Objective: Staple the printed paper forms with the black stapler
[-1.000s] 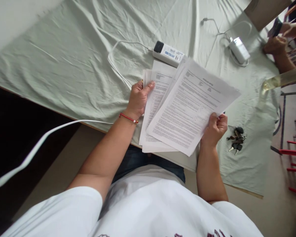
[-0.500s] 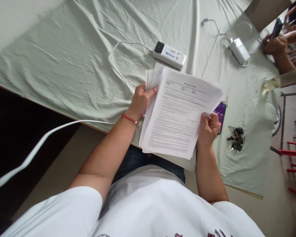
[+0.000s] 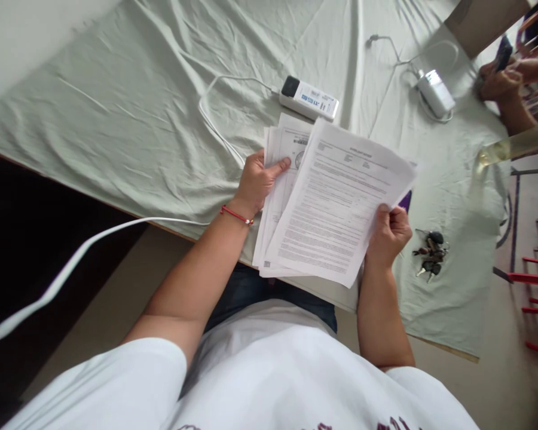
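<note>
Fingers [image 3: 280, 167] pinched closed above the cloth-covered worktop [image 3: 138, 119], left hand [image 3: 254, 182] gripping the rear sheets [image 3: 272, 140] and right hand [image 3: 388, 236] the printed front sheets [image 3: 327, 209], which have swung rightward since half a second ago, baring a round-stamped page [image 3: 288, 190] and probably leaving both sets easier to separate.

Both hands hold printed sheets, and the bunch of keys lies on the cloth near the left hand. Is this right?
Wrong hand: in the head view, the bunch of keys lies on the cloth near the right hand, which, like the left hand, holds printed sheets.
</note>
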The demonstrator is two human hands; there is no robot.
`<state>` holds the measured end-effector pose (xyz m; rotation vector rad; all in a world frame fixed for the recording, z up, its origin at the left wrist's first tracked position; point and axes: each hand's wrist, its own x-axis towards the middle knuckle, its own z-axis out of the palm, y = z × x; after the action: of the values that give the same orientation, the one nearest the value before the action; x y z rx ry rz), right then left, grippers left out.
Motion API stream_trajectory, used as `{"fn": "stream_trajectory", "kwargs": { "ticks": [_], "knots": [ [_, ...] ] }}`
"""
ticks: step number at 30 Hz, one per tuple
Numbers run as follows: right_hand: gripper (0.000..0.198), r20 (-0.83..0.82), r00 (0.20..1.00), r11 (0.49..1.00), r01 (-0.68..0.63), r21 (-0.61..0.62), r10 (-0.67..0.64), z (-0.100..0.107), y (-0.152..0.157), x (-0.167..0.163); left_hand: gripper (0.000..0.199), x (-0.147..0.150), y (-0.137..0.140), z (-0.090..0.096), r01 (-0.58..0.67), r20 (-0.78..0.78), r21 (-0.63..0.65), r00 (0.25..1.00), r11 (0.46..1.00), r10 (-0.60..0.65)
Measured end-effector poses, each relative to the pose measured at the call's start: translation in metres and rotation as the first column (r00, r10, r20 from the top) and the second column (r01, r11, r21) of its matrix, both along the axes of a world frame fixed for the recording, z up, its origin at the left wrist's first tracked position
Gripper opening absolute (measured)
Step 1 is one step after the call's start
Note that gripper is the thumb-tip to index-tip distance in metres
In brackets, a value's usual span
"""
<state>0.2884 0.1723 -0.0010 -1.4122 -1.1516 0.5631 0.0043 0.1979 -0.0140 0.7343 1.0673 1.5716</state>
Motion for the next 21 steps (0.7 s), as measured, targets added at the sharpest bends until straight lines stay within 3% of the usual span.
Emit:
{"fn": "stream_trajectory", "kwargs": {
  "ticks": [7,21],
  "knots": [
    [0.052,-0.064,0.996,0.996,0.065,0.066,-0.061,0.0059,0.0034,0.0053,0.05,0.001,0.0003,-0.0014,0.012,0.011,0.004,1.0,1.0,-0.012],
    [0.056,-0.005,0.991,0.99,-0.132,-0.039,0.132,-0.0015,-0.0038,-0.0026,0.042,0.001,-0.0007,0.0022,-0.011,0.014,0.019,1.0,1.0,0.011]
  ]
}}
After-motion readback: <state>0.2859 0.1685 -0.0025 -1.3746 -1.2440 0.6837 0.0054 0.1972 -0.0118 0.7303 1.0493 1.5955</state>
